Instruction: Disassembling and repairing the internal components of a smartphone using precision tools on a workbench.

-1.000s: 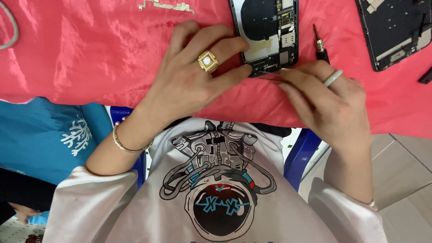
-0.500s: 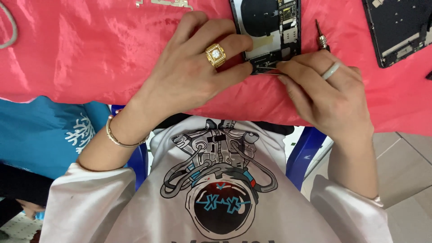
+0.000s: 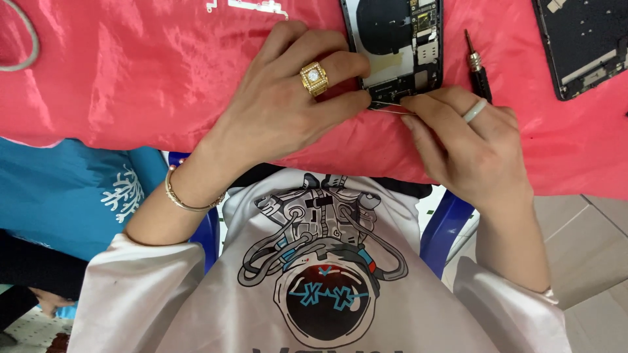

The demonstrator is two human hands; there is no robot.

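From the head view, your left hand (image 3: 288, 111) lies flat on the red cloth (image 3: 150, 72), its fingers (image 3: 340, 65) stretched out and only loosely curled. Their tips press against the left edge and lower left corner of the opened phone (image 3: 396, 49); they steady it rather than grip it. A gold ring (image 3: 313, 77) sits on one finger, a thin bracelet (image 3: 180, 196) on the wrist.

Your right hand (image 3: 468, 144) is curled tight, with thumb and forefinger pinched together on a thin metal tool (image 3: 391, 108), most likely tweezers, though you see only a sliver of it. Its tip lies at the phone's bottom edge, at 9 o'clock from the pinch. A pale band ring (image 3: 475, 110) sits on a finger of this hand.

The phone lies at 12 o'clock from your hands, back cover off, showing a dark round coil, a circuit board along its right side and small connectors near the bottom. Its top runs out of the picture.

A small screwdriver (image 3: 476, 65) lies just beside the phone at 3 o'clock, touching neither it nor your knuckles as far as you can tell. A second opened device (image 3: 582, 46) lies well apart at 2 o'clock. The near edge of the surface runs just under your wrists, and open cloth stretches to 9 o'clock, with a grey cable loop (image 3: 26, 46) at the far left.
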